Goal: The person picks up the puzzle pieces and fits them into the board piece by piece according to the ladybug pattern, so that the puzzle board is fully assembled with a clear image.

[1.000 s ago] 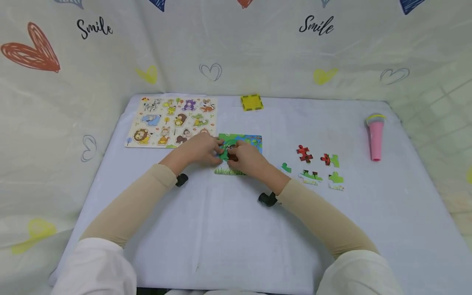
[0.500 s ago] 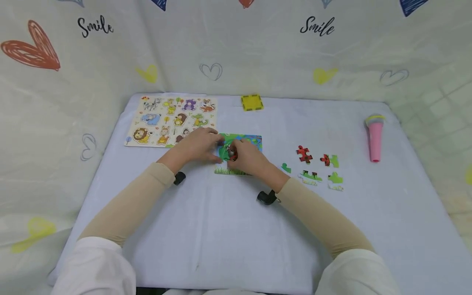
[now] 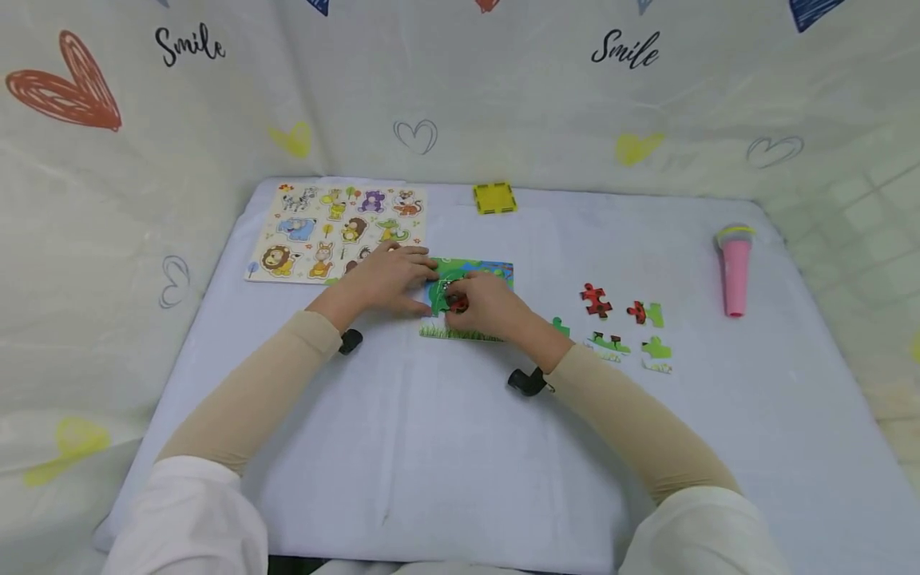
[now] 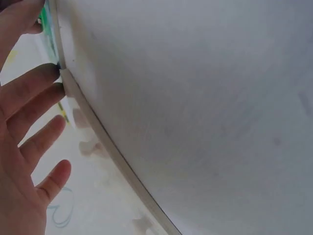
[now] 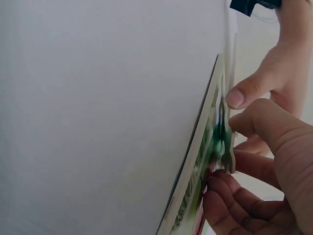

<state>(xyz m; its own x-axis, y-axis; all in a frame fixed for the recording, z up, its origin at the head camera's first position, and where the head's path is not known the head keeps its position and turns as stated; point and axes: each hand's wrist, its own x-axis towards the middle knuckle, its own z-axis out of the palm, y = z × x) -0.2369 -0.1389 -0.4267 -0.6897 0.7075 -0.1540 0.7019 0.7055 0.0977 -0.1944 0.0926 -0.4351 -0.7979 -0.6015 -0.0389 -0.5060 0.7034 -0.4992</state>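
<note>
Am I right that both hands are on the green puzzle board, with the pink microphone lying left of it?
Not quite. Both hands are on the puzzle board, but the microphone lies far to its right, near the table's right edge, as the head view shows.

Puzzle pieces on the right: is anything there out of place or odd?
Nothing looks damaged. Several loose pieces lie scattered, apart from the puzzle board, where both hands work: the right hand pinches a piece and the left hand rests at the board's left edge.
</note>
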